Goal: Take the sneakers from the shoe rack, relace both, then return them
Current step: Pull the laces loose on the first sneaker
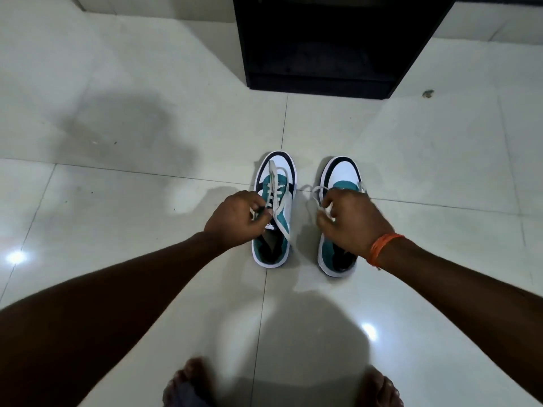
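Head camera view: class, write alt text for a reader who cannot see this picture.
A person bends over a pair of teal, white and black sneakers standing side by side on a pale tiled floor, the left hand pinching the left shoe's lace and the right hand gripping the right shoe's white lace. A dark shoe rack stands beyond the shoes.

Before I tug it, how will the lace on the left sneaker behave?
Probably floppy: the lace on the left sneaker droops in loose curves over the toe and side. It looks light, so a pull by the left hand should move lace before shoe. The smooth floor tile may let the sneaker slide.
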